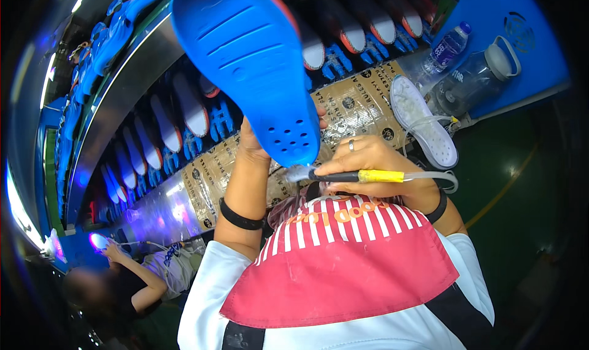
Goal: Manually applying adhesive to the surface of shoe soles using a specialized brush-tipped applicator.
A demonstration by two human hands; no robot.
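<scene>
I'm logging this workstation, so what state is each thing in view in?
Blue sole piece: held up, heel end toward the wearer
Left hand: holding the sole piece, partly hidden behind it
Right hand: gripping the brush
Brush: bristles at the heel edge, contact unclear
Bottle: capped
Jug: lid on
White sole: lying flat, cord across it

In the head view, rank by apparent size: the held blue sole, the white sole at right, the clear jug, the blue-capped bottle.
1. The blue sole, which reaches the top edge.
2. The white sole and the clear jug: too alike to rank.
3. The blue-capped bottle.
</scene>
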